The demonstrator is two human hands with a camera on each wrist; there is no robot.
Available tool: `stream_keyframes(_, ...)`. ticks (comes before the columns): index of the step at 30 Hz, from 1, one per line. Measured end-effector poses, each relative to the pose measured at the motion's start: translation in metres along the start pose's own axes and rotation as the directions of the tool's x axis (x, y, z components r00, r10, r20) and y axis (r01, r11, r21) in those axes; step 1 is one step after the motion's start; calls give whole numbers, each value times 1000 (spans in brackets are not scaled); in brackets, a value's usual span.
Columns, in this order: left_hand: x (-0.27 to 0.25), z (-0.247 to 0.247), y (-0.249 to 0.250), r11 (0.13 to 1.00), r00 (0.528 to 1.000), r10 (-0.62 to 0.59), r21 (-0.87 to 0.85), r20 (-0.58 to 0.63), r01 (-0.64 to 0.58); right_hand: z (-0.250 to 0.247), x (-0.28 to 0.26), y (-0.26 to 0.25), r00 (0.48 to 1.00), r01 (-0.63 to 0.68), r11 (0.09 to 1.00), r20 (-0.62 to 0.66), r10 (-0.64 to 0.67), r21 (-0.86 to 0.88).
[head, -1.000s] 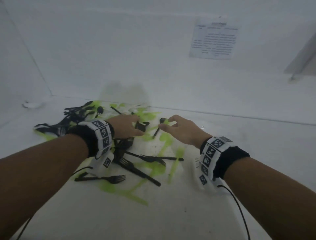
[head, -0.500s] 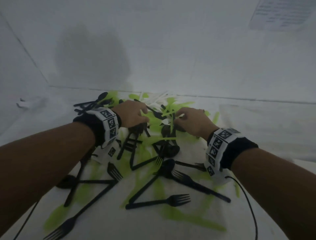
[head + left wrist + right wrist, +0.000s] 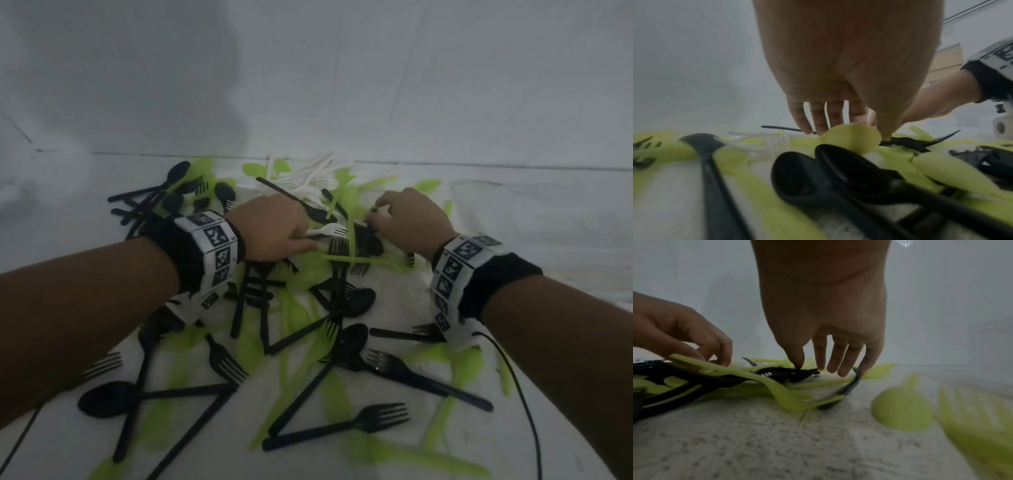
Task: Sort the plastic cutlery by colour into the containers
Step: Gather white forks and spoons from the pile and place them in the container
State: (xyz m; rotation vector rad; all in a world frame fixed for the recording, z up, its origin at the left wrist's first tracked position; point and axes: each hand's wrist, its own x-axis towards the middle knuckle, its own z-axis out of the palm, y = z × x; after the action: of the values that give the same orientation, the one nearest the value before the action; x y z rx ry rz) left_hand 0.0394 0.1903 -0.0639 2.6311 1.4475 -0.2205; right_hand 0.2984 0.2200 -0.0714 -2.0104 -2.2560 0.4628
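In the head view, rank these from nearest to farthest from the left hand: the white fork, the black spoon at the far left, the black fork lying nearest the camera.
From the left hand:
1. White fork, right at its fingertips.
2. Black spoon, far left of the pile.
3. Black fork, at the pile's near edge, farthest.

Cutlery pile (image 3: 301, 308) lies spread on the table (image 3: 531, 212), against the back wall (image 3: 308, 85). Left hand (image 3: 274, 228) rests on the pile's far middle, right hand (image 3: 411, 219) just right of it. Loose forks (image 3: 342, 425) lie at the pile's near edge; spoons (image 3: 178, 171) at its far left.
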Motion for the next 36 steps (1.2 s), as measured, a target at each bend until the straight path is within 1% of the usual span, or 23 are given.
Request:
stream_keyframes(2, 1, 0, -1, 1000, 999, -22, -22, -27, 22, 2, 2, 5, 1000, 7, 999, -6, -6, 48)
stream_keyframes(3, 4, 1, 1, 999, 998, -21, -44, -55, 18, 3, 3, 5, 999, 31, 996, -17, -30, 83)
stream_keyframes(5, 10, 1, 9, 998, 993, -2, -61, -117, -5, 3, 5, 2, 992, 123, 982, -29, -120, 142)
stream_keyframes(6, 14, 1, 14, 999, 993, -6, -48, -115, 0, 3, 5, -1, 984, 176, 973, -36, -173, 151)
stream_keyframes(8, 21, 3, 19, 999, 995, -46, -32, -83, 44, 3, 7, -5, 971, 240, 961, -43, -236, 141)
stream_keyframes(9, 23, 4, 20, 998, 994, -60, -40, -90, 57, 2, 9, -7, 967, 253, 958, -34, -251, 132)
stream_keyframes(13, 18, -1, 23, 986, 985, -105, -144, -136, 85, 1, 14, -13, 959, 275, 961, 66, -276, 27)
stream_keyframes(14, 13, -5, 24, 981, 978, -116, -176, -175, 85, 1, 15, -14, 960, 271, 963, 70, -271, 8)
stream_keyframes(16, -1, -13, 27, 962, 945, -128, -271, -302, 44, 0, 17, -17, 963, 261, 965, 73, -259, -19)
stream_keyframes(17, -8, -19, 30, 938, 922, -141, -348, -362, 7, 0, 18, -18, 963, 261, 965, 77, -259, -29)
stream_keyframes(19, -23, -29, 33, 859, 872, -214, -510, -441, -47, 1, 19, -21, 961, 268, 962, 79, -263, -49)
stream_keyframes(21, -35, -36, 36, 783, 815, -327, -620, -479, -51, 3, 18, -24, 962, 270, 961, 59, -267, -64)
stream_keyframes(23, -44, -39, 38, 730, 756, -429, -683, -494, -32, 3, 16, -29, 962, 272, 959, 46, -269, -81)
stream_keyframes(24, -48, -38, 37, 712, 736, -470, -702, -488, -10, 1, 16, -32, 961, 275, 958, 51, -271, -87)
stream_keyframes(25, -52, -36, 36, 700, 726, -500, -714, -473, 18, 0, 16, -35, 960, 277, 956, 60, -273, -95)
stream_keyframes(26, -57, -33, 34, 698, 724, -518, -715, -456, 49, -1, 16, -38, 959, 280, 954, 70, -274, -110)
stream_keyframes(28, -69, -27, 32, 718, 747, -512, -689, -425, 101, -2, 15, -43, 959, 280, 950, 84, -271, -138)
stream_keyframes(30, -81, -23, 31, 753, 786, -476, -645, -395, 131, -2, 13, -45, 959, 280, 948, 78, -271, -152)
stream_keyframes(32, -90, -19, 27, 794, 814, -440, -587, -378, 157, -4, 10, -46, 958, 286, 948, 46, -282, -138)
stream_keyframes(34, -94, -17, 21, 850, 844, -380, -504, -379, 157, -9, 5, -46, 954, 297, 949, -5, -299, -105)
stream_keyframes(36, -95, -17, 16, 902, 885, -311, -402, -345, 160, -16, 1, -48, 950, 303, 945, -39, -309, -119)
